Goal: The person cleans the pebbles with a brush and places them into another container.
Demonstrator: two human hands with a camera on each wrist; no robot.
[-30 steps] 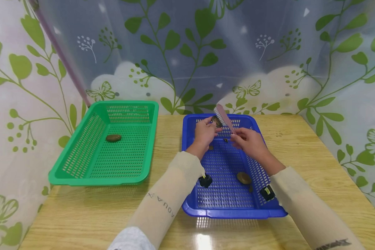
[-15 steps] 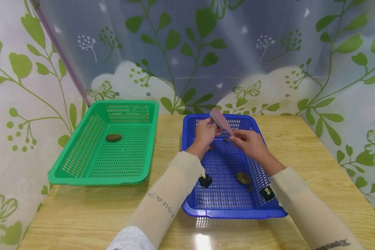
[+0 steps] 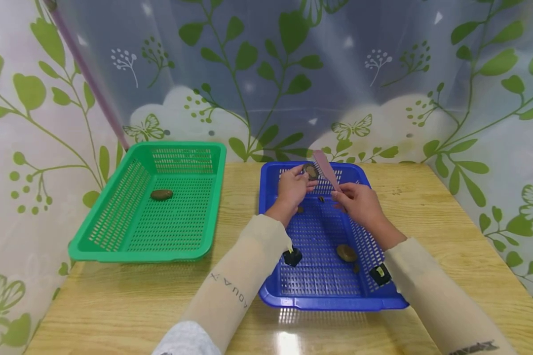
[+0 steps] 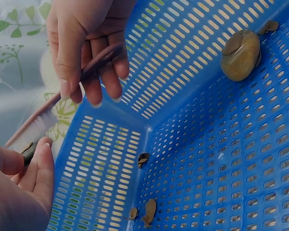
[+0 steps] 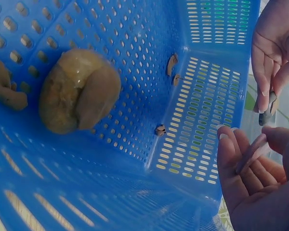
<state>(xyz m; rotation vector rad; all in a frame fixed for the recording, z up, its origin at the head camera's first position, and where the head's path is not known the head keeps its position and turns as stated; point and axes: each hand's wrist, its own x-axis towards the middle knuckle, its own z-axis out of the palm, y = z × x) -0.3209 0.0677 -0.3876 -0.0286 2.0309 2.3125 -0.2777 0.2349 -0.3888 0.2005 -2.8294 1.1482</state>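
Observation:
Over the far end of a blue basket [image 3: 333, 302], my left hand [image 3: 291, 190] pinches a dark stone [image 3: 311, 171] with a brown, mud-like patch on its face. Thumb and fingers grip its edge, seen also at lower left in the left wrist view. My right hand [image 3: 360, 204] holds a pink brush [image 3: 326, 167] by the end of its handle, and the white bristles [image 4: 38, 127] stand close beside the stone. A yellowish-brown stone [image 5: 70, 96] with a brown patch lies in the basket near its right wall.
Small brown bits [image 4: 151, 210] lie scattered on the blue basket's floor. To the left stands a green basket [image 3: 144, 257] holding one smooth brown stone [image 3: 162, 195]. Both baskets rest on a wooden table [image 3: 408, 187], with a leaf-patterned curtain [image 3: 257, 64] behind.
The brush swept left and down across the stone, then came back right and off it. The stone's patched face now shows; half a second ago the brush covered it.

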